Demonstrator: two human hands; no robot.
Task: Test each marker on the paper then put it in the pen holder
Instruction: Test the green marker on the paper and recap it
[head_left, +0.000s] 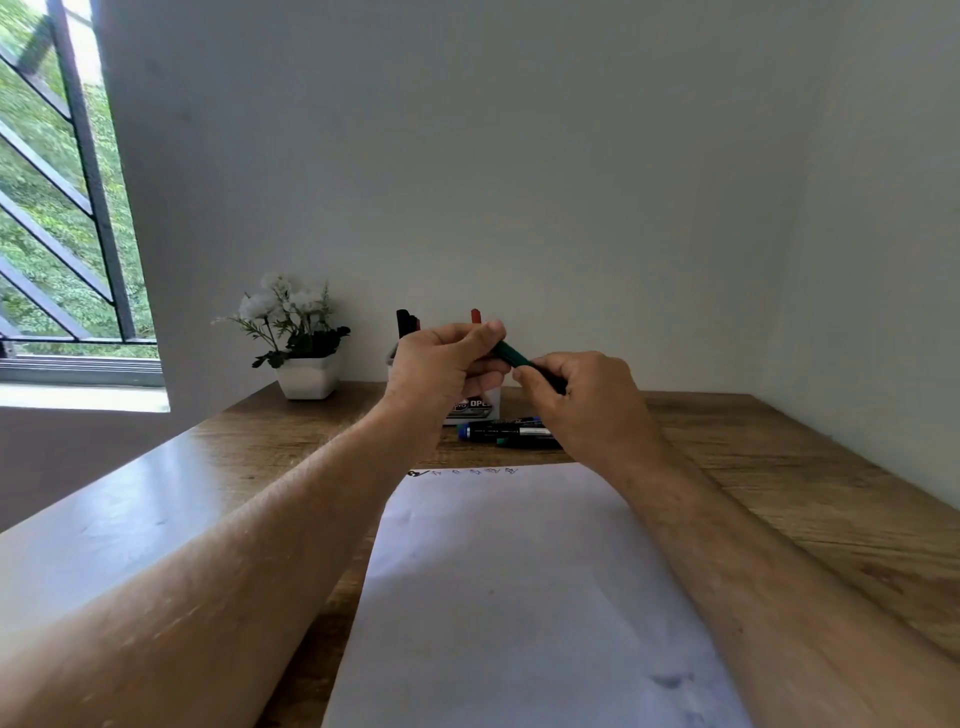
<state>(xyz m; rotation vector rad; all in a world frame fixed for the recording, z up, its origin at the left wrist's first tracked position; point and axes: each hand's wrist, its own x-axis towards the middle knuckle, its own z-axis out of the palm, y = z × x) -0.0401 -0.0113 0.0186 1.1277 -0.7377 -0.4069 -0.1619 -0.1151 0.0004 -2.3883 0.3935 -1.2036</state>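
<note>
Both my hands hold a green marker (511, 356) in the air above the far end of the paper (519, 587). My left hand (447, 366) pinches its green cap end, and my right hand (582, 397) grips the dark barrel. Behind my hands stands the pen holder (480, 408), mostly hidden, with a black marker (404, 322) and a red marker (475, 316) sticking up from it. Two more markers, a blue one (501, 430) and a green one (524, 442), lie on the table in front of the holder. Small test marks (467, 472) line the paper's far edge.
A white pot of white flowers (301, 343) stands at the back left of the wooden table (779, 467). A barred window (62, 208) is on the left. White walls close the back and right sides.
</note>
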